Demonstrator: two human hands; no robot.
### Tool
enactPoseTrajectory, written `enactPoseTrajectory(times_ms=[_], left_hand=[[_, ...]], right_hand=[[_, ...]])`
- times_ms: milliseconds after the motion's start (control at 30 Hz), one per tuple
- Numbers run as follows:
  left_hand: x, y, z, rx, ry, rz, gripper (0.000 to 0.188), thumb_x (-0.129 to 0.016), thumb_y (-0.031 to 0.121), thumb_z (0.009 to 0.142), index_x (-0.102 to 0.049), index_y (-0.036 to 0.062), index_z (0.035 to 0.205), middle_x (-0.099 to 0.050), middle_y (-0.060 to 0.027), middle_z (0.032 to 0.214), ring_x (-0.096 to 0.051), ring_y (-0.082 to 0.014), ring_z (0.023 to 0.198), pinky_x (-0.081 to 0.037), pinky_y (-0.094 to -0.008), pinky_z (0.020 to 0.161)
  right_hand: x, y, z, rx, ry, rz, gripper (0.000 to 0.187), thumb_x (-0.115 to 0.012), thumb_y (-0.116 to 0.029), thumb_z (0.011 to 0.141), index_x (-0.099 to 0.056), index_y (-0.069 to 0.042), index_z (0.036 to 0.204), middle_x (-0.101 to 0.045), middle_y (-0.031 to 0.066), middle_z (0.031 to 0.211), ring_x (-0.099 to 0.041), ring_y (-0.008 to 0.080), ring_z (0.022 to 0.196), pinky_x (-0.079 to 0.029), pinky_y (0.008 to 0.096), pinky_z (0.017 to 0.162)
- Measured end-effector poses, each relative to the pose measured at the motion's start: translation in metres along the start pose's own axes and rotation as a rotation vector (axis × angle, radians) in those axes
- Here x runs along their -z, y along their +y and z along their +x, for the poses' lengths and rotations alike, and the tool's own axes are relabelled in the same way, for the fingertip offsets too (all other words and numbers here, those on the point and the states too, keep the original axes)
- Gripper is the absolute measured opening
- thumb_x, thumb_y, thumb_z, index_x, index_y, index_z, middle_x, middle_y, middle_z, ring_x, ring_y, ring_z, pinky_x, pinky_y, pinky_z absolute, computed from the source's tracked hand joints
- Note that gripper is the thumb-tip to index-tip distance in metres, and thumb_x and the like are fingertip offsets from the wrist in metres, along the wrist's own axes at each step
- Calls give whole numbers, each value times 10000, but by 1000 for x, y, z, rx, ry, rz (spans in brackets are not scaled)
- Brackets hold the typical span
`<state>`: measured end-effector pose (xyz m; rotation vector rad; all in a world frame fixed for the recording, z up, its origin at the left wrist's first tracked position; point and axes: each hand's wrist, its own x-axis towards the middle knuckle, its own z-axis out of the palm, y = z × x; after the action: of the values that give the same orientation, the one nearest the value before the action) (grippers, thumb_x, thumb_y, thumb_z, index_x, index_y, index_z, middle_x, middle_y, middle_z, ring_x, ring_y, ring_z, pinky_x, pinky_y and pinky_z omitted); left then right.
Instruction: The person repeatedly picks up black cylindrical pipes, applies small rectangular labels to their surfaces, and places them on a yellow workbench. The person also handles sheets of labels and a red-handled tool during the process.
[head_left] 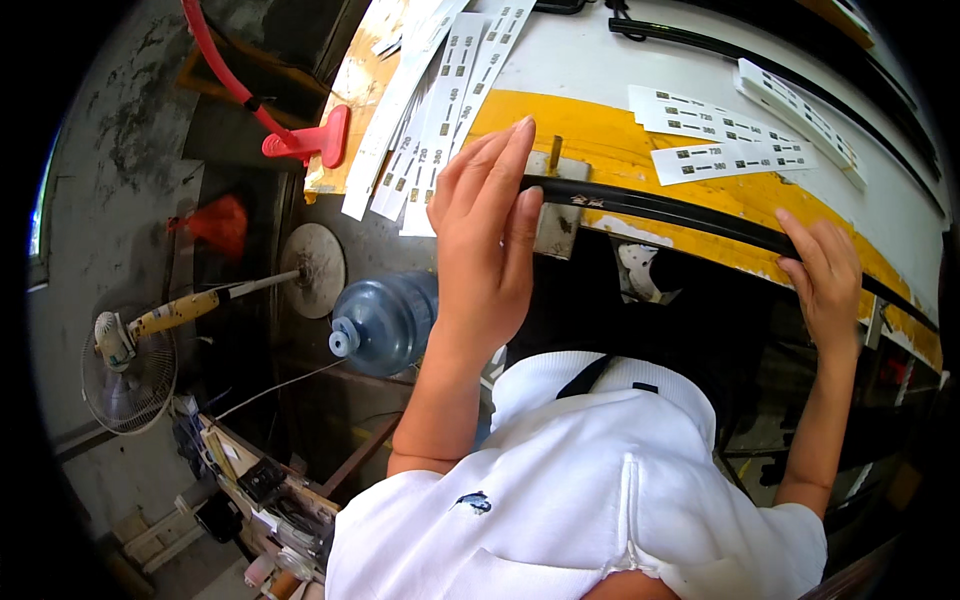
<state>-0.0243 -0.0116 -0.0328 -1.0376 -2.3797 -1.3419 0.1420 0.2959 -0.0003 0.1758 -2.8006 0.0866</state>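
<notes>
A long black rod with small light markings near its left end lies along the front edge of the yellow-and-white table. My left hand is at that left end, fingers straight and together, with the rod's tip between index finger and thumb. Farther right, my right hand pinches the rod between thumb and fingers. Just beyond my left hand, a metal block with an upright brass-coloured pin sits at the table edge, partly under the rod.
Printed white label strips are fanned at the table's left, with more strips and a stack on the right. Another black rod lies behind. A red clamp-like tool, blue water jug and fan stand left.
</notes>
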Motion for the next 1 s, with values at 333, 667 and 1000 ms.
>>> enactPoseTrajectory(times_ms=[333, 667, 1000], left_hand=[[0, -10, -5, 84, -73, 46, 362, -586, 192, 955, -592, 53, 1289, -637, -93, 1200, -533, -252, 1163, -283, -360, 999], [1, -11, 1, 96, -12, -20, 231, -616, 113, 920, -672, 55, 1137, -680, -87, 1068, -603, -228, 1011, -353, -331, 928], [-1, -13, -4, 64, -8, -28, 233, -624, 90, 895, -668, 55, 1121, -675, -76, 1130, -590, -239, 1077, -313, -337, 973]], right_hand=[[-11, -3, -3, -149, -97, 70, 471, -714, -133, 802, -638, -104, 1265, -525, 105, 877, -545, 270, 811, -447, 367, 747], [-16, -10, -9, -167, 37, 235, 325, -702, 14, 783, -650, -3, 1103, -601, 118, 1003, -572, 291, 889, -456, 363, 807], [-18, -18, -4, -130, 102, 147, 349, -728, 37, 747, -656, -12, 1085, -620, 116, 1051, -580, 293, 961, -449, 392, 866]])
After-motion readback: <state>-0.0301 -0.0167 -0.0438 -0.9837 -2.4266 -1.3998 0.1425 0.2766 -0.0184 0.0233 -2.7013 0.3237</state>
